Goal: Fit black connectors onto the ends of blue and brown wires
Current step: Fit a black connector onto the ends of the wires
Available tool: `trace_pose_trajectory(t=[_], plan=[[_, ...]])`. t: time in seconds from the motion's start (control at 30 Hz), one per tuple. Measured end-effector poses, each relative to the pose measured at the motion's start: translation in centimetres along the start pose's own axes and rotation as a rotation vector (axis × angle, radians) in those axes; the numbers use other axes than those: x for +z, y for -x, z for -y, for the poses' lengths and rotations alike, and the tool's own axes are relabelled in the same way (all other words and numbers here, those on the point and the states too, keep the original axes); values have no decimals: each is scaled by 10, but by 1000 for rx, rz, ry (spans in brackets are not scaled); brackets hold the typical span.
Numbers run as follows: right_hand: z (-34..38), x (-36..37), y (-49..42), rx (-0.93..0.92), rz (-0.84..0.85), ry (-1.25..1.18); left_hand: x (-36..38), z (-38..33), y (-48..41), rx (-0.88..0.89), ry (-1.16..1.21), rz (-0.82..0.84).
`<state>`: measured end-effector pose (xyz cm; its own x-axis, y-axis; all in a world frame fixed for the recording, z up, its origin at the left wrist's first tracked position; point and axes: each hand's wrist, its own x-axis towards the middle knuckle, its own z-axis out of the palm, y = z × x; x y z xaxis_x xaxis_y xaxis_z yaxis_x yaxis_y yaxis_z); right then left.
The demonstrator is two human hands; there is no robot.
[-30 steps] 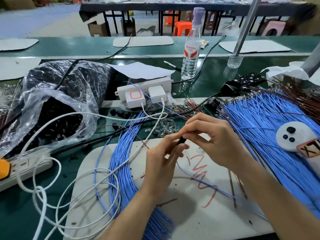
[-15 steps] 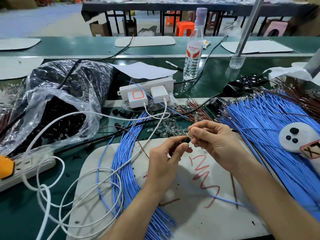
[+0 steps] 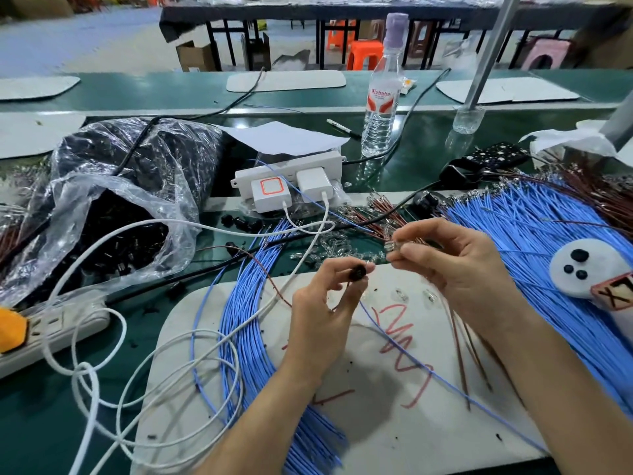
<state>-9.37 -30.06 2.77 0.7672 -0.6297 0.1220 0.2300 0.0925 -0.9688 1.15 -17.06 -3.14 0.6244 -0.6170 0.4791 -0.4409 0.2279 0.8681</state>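
Two bare hands hover close together above a white work mat (image 3: 428, 447) on a green bench. The left hand (image 3: 325, 303) pinches a small black connector (image 3: 357, 271) between thumb and forefinger. The right hand (image 3: 459, 269), just beside it and slightly higher, pinches a tiny glinting piece (image 3: 393, 247), too small to identify. A narrow gap separates connector and piece. A blue wire (image 3: 445, 382) trails from under the left hand toward the near right. A brown wire (image 3: 270, 282) arcs away leftward.

left hand (image 3: 327, 299), right hand (image 3: 457, 269) (both pinching)
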Motion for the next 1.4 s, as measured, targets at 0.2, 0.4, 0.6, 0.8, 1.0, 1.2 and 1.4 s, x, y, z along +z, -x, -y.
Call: trace_pose_trajectory(t=[0.2, 0.4, 0.6, 0.8, 1.0, 1.2, 1.4], plan=[[4, 11, 12, -33, 45, 154, 0, 4, 1, 49, -20, -11], [-2, 19, 12, -88, 98, 279, -1, 6, 2, 73, -70, -4], [-5, 17, 12, -301, 98, 681, -1, 8, 2, 70, -114, -5], [-8, 14, 13, -370, 27, 696, -1, 4, 2, -6, -31, -10], [-33, 12, 19, -186, -67, 622, -4, 1, 0, -21, 133, -51], [-52, 27, 25, -295, -119, 651, -2, -1, 1, 44, 75, 18], [-55, 21, 27, -473, -143, 794, -1, -2, 2, 115, -6, 39]])
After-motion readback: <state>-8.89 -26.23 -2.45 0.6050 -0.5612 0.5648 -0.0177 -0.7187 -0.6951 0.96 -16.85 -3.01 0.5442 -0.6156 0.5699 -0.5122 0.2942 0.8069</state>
